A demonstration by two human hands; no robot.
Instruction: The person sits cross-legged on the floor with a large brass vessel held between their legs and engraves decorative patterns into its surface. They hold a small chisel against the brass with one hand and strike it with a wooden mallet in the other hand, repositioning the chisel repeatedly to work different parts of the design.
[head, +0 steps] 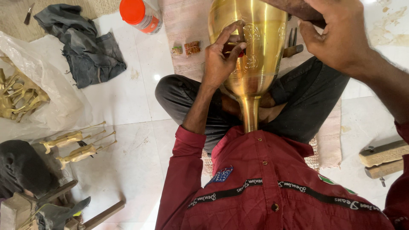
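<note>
On the person's lap stands a big shiny brass vase (251, 47), its thin stem pointing at the red shirt (272, 187). Against the vase's side, the left hand (221, 57) pinches a small tool. Above the vase, the right hand (336, 36) grips a dark wooden block (294, 8).

orange-capped jar (140, 15) | grey cloth (87, 47) | 2 brass figurines (79, 147) | plastic bag (51, 93)
</note>
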